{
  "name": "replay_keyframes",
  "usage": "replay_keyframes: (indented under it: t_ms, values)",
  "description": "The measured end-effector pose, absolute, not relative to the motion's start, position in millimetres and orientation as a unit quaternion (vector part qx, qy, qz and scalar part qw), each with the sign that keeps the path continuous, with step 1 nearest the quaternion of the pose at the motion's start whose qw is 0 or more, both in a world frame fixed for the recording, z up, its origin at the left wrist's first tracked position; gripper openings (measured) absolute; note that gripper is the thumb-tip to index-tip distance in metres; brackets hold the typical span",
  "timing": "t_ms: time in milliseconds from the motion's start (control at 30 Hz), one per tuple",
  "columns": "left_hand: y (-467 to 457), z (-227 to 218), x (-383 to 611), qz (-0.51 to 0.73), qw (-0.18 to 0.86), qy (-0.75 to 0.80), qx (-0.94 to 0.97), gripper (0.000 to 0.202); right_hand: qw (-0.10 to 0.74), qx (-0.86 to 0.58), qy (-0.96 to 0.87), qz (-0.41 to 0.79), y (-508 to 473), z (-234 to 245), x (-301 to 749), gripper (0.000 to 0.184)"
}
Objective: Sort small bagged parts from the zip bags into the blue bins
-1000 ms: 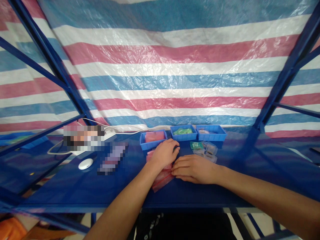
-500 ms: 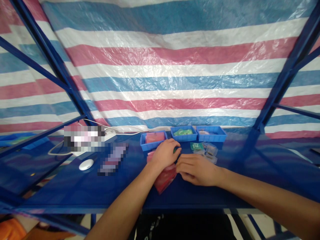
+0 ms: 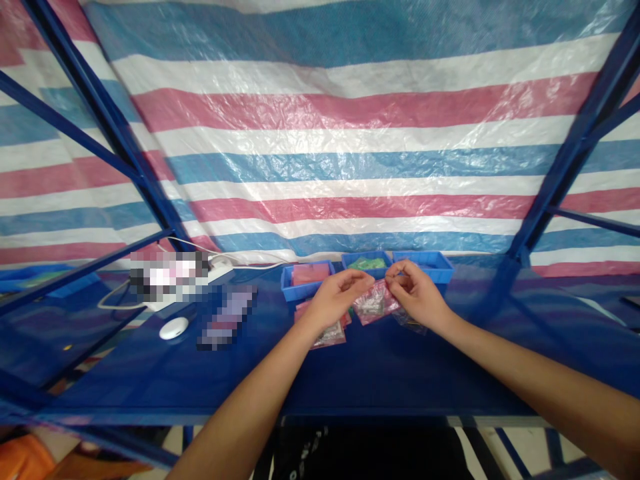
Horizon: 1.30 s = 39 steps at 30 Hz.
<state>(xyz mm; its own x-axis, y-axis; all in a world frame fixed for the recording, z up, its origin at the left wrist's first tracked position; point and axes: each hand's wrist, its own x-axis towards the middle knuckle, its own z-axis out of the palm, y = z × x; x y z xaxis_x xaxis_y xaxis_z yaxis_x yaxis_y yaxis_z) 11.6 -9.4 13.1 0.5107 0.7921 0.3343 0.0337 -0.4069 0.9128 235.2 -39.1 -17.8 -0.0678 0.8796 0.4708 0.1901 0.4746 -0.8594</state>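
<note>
Between my two hands is a small pinkish see-through plastic bag [image 3: 371, 303] with something greyish inside. My left hand [image 3: 341, 293] pinches its upper left edge between thumb and fingers. At the upper right edge, my right hand [image 3: 419, 293] grips the same bag with its fingertips. Under my left wrist lies a pile of pink bags [image 3: 331, 335], partly covered by the forearm. Clear packets [image 3: 411, 323] lie below my right hand, which hides most of them.
Along the back stand three blue trays, one with pink bags [image 3: 309, 274], one with green packets [image 3: 367, 264], and a right-hand one [image 3: 437, 265]. To the left are a pixelated phone-shaped object [image 3: 229, 317], a white oval object [image 3: 173, 328] and a white power strip [image 3: 220, 272] with cables.
Both hands have moved up and now hold a bag between them. The red bag that lay near the front below my hands has left that spot. My right hand has shifted right.
</note>
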Motion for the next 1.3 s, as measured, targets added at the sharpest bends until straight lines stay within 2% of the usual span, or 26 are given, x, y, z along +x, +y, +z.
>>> replay_keyframes:
  t_ms: [133,333,533,767,1067,1300]
  values:
    - [-8.1,3.1,13.1,0.399,0.446,0.293,0.746,0.047,0.565,-0.403,-0.638,0.333,-31.9,-19.8,236.7,0.027]
    - [-10.4,11.1,10.3,0.401,0.376,0.319,0.772,0.026,0.575,-0.396,-0.635,0.331,-28.7,-21.5,234.2,0.038]
    - [-14.8,6.3,11.6,0.372,0.401,0.322,0.773,0.041,0.573,-0.390,-0.636,0.340,-35.7,-15.7,232.0,0.036]
    - [-15.3,13.5,10.9,0.393,0.372,0.299,0.786,0.031,0.552,-0.377,-0.644,0.373,-42.6,-11.0,229.3,0.043]
    - [-16.2,12.8,11.7,0.403,0.396,0.291,0.772,0.037,0.546,-0.416,-0.650,0.326,-38.9,-13.5,231.9,0.035]
    - [-12.0,14.4,10.5,0.417,0.390,0.294,0.766,0.030,0.567,-0.399,-0.652,0.308,-43.1,-8.7,230.8,0.033]
